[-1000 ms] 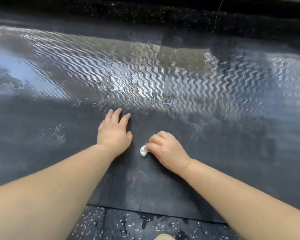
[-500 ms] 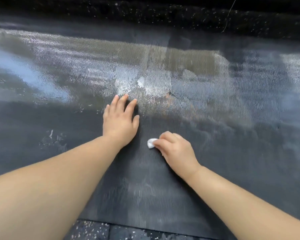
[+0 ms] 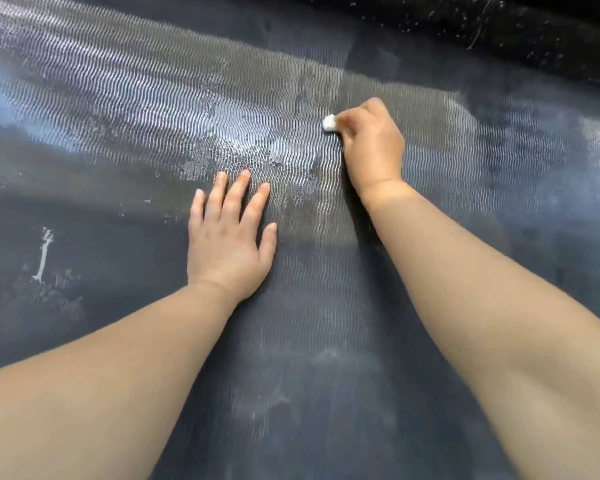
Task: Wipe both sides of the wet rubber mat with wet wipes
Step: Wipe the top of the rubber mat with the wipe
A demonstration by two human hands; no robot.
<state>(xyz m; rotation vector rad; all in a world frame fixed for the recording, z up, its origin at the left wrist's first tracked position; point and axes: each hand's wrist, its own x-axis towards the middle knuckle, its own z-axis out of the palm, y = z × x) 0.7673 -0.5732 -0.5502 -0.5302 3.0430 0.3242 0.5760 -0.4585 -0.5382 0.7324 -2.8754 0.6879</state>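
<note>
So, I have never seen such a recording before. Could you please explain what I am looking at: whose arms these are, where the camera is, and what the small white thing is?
There is no machine here: these are a person's two bare arms. Every picture comes from one camera worn on the person's head, looking forward and down. The dark ribbed surface is a rubber mat, shining where it is wet. A speckled floor shows beyond its far edge. The left hand lies flat on the mat, fingers straight. The right hand, farther away, pinches a small white wad, the wet wipe, against the mat.
</note>
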